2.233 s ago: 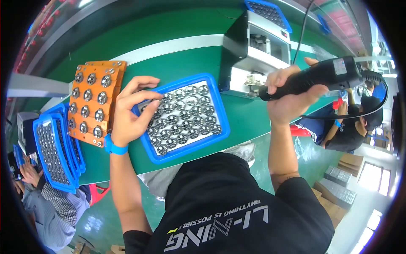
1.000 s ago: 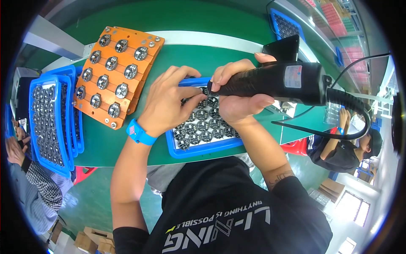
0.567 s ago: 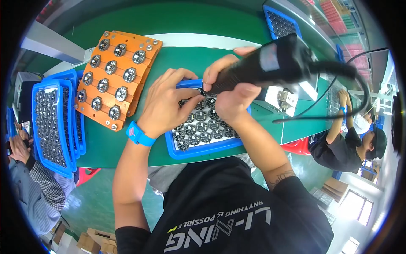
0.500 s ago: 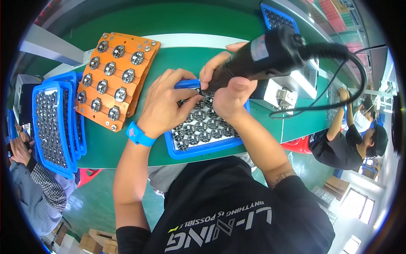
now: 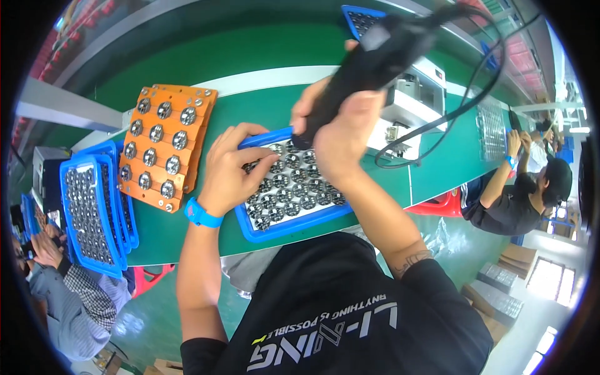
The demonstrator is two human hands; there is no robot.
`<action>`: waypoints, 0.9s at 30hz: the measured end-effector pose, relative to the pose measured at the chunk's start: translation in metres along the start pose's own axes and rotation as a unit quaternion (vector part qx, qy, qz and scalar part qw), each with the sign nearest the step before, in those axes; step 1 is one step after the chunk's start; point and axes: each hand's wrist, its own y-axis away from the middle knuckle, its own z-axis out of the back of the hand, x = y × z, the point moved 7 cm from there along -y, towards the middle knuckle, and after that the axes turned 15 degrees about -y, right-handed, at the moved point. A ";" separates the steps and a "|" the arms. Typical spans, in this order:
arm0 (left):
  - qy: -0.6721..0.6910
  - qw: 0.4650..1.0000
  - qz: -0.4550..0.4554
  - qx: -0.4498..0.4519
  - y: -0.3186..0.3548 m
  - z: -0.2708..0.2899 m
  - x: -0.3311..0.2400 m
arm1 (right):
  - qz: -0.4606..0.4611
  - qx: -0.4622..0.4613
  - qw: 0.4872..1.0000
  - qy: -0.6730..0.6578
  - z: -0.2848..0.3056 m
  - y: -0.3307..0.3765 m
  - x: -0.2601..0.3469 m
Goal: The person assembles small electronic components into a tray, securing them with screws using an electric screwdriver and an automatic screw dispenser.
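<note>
My right hand is wrapped around a black corded electric screwdriver, tilted with its narrow end pointing down at the far side of a blue-rimmed tray. The tool is blurred, and its tip is hidden against the parts. Rows of small round black-and-silver parts fill the tray's white insert. My left hand lies over the tray's left side, thumb and forefinger drawn together at the round parts. What lies between those fingertips is hidden. A blue wristband is on my left wrist.
To the left, stacked orange plates carry more round parts. Beyond them stands a pile of filled blue trays. A white machine sits at the right, the tool's cable looping before it. Co-workers sit on both sides.
The whole view has shifted. My right hand and the screwdriver have moved slightly, and the tool is now blurred. My left fingers have drawn closer together over the tray.
</note>
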 end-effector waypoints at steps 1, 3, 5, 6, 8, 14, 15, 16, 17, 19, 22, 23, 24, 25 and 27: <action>-0.005 1.000 0.001 -0.013 0.000 0.002 0.001 | -0.023 -0.021 0.999 -0.024 0.010 -0.005 0.012; 0.013 1.000 0.005 -0.019 0.000 0.001 0.001 | -0.032 -0.050 0.998 -0.032 0.034 -0.017 0.047; 0.025 1.000 0.012 -0.013 -0.001 0.003 0.002 | 0.009 -0.080 0.997 -0.015 0.064 -0.021 0.081; 0.031 0.999 0.006 -0.011 -0.003 0.003 0.003 | 0.034 -0.097 0.995 -0.013 0.080 -0.021 0.094; 0.036 0.999 0.014 -0.010 -0.003 0.004 0.006 | 0.093 -0.120 0.988 0.010 0.106 -0.017 0.109; 0.020 1.000 -0.011 0.004 -0.002 0.004 0.003 | 0.131 -0.138 0.980 0.051 0.129 -0.008 0.102; 0.022 1.000 -0.011 0.004 -0.001 0.003 0.003 | 0.115 -0.128 0.982 0.079 0.128 -0.007 0.099; 0.021 1.000 -0.010 0.005 0.000 0.004 0.003 | 0.098 -0.117 0.983 0.106 0.126 -0.006 0.093; 0.023 0.999 -0.011 0.020 0.001 0.004 0.004 | 0.098 -0.105 0.983 0.115 0.124 -0.005 0.089; 0.023 0.999 -0.008 0.034 0.004 0.006 0.008 | 0.089 -0.097 0.985 0.114 0.118 -0.006 0.086; 0.034 0.999 -0.003 0.028 0.009 0.012 0.017 | 0.066 -0.082 0.991 0.087 0.111 -0.005 0.079; 0.044 0.998 -0.007 0.033 0.011 0.012 0.016 | 0.033 -0.079 0.993 0.075 0.109 -0.002 0.077; 0.053 0.998 -0.010 0.037 0.012 0.011 0.015 | -0.001 -0.075 0.995 0.063 0.107 0.000 0.073; 0.072 0.997 -0.005 0.038 0.013 0.009 0.015 | -0.021 -0.073 0.997 0.024 0.105 0.003 0.068; 0.081 0.996 -0.016 0.034 0.015 0.008 0.020 | -0.031 -0.071 0.997 -0.004 0.080 0.011 0.060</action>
